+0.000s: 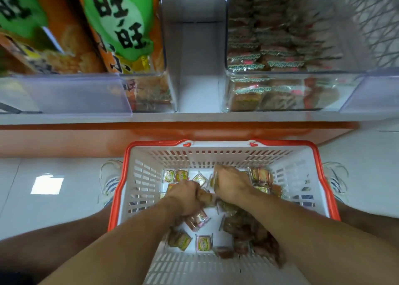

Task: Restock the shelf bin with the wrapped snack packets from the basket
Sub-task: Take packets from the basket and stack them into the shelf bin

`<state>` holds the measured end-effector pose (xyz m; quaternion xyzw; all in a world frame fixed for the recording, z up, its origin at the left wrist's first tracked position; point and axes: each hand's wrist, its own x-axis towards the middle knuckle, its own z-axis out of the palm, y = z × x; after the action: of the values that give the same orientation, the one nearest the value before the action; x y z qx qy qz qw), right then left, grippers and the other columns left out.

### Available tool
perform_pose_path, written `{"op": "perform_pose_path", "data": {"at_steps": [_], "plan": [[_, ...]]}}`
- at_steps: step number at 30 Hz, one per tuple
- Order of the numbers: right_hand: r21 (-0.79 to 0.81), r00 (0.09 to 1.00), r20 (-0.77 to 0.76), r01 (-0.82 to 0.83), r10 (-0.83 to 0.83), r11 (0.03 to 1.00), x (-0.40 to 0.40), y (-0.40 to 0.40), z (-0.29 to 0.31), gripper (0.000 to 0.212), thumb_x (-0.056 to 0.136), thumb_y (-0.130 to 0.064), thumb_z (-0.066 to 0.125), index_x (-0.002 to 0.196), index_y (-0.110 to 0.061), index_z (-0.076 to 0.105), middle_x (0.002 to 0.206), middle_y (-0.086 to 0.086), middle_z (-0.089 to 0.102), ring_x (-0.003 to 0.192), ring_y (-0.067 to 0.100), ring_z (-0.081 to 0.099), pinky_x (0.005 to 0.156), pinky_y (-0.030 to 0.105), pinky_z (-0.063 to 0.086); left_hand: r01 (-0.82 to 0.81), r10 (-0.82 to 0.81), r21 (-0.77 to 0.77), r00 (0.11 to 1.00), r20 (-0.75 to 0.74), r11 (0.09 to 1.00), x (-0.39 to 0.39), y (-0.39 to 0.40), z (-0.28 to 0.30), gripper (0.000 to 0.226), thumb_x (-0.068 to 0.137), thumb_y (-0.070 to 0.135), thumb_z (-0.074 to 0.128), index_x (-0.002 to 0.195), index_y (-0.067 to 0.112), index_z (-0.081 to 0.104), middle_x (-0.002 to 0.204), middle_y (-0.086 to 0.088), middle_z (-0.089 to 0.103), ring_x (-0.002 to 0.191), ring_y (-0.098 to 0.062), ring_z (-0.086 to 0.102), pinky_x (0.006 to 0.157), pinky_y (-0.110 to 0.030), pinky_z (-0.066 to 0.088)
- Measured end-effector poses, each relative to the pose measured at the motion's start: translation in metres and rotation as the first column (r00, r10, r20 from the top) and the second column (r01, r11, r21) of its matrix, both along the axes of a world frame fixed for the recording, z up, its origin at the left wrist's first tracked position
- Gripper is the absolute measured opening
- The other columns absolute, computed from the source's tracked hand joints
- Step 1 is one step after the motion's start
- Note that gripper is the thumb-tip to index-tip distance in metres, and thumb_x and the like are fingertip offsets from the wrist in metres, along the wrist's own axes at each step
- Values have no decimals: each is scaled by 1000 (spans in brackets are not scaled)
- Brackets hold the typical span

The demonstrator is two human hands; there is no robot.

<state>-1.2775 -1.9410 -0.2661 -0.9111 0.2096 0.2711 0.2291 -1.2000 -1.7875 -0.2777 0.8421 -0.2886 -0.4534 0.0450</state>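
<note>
A white basket with an orange rim [328,185] stands on the floor below the shelf. Several small wrapped snack packets [204,243] lie loose on its bottom. Both my hands are down inside it. My left hand [186,198] is closed around packets near the middle. My right hand [232,183] is closed on a stack of packets just beyond it. Above, the clear shelf bin [291,90] at the upper right holds rows of the same packets.
A clear bin [149,90] at the upper left holds large orange and green snack bags [121,25]. A white divider [194,58] separates the two bins. The orange shelf base [64,142] runs across. My shoes [108,181] flank the basket on the white tiled floor.
</note>
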Motion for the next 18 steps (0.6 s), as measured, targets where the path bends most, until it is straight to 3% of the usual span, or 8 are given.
{"op": "perform_pose_path", "data": {"at_steps": [2, 5, 8, 10, 12, 14, 16, 18], "plan": [[65, 995, -89, 48, -43, 997, 10, -10, 37, 29, 81, -23, 68, 108, -15, 59, 94, 5, 68, 92, 26, 68, 74, 34, 56, -43, 42, -36, 999, -30, 998, 8, -5, 22, 15, 83, 32, 74, 94, 25, 66, 90, 3, 68, 91, -21, 67, 79, -31, 54], [200, 977, -206, 94, -52, 975, 14, -20, 105, 11, 81, -19, 65, 82, -11, 59, 78, 8, 67, 68, 23, 66, 55, 29, 54, -64, 51, -79, 986, -157, 995, 20, -12, 70, 49, 81, 35, 79, 125, 20, 64, 113, -7, 72, 103, -27, 69, 91, -37, 56], [336, 973, -229, 103, -25, 936, 1, -18, 180, 16, 81, -21, 71, 89, -7, 66, 74, 7, 64, 65, 25, 64, 56, 33, 57, -88, 56, -78, 939, -340, 993, 25, -19, 135, 45, 80, 22, 80, 119, 13, 59, 98, -7, 74, 98, -33, 74, 80, -36, 62], [473, 977, -199, 159, -71, 866, -11, -17, 232, 20, 79, -23, 76, 95, -10, 75, 76, 5, 68, 65, 23, 66, 64, 41, 60, -143, 67, -118, 869, -491, 983, 20, -22, 181, 34, 82, 8, 74, 114, 11, 60, 95, -9, 77, 94, -32, 76, 68, -31, 63], [664, 976, -164, 215, -142, 716, -20, -20, 279, 7, 84, -22, 76, 89, -20, 78, 73, -2, 71, 58, 12, 65, 48, 28, 57, -240, 59, -207, 774, -630, 948, 11, -24, 226, 37, 84, -1, 67, 119, 10, 63, 113, -18, 75, 100, -35, 75, 73, -36, 65], [799, 959, -132, 252, -250, 545, -26, -26, 319, 13, 86, -27, 76, 96, -18, 77, 78, 2, 72, 61, 12, 63, 42, 21, 49, -435, 90, -286, 665, -742, 854, 4, -26, 265, 36, 82, -3, 60, 116, 9, 66, 112, -16, 75, 95, -33, 76, 73, -37, 65], [861, 925, -115, 275, -363, 428, -29, -37, 348, 44, 77, -41, 80, 109, -11, 74, 86, 7, 72, 67, 15, 63, 44, 23, 47, -635, 167, -311, 578, -799, 707, 0, -30, 300, 37, 85, -3, 53, 118, 5, 67, 109, -15, 77, 89, -27, 76, 71, -37, 65], [907, 897, -140, 286, -419, 309, -30, -45, 367, 55, 74, -49, 77, 113, -10, 74, 95, 7, 74, 70, 15, 67, 48, 24, 49, -788, 240, -281, 470, -849, 548, -1, -33, 324, 37, 87, -2, 50, 116, 5, 73, 113, -17, 76, 94, -25, 75, 69, -36, 65]]}}
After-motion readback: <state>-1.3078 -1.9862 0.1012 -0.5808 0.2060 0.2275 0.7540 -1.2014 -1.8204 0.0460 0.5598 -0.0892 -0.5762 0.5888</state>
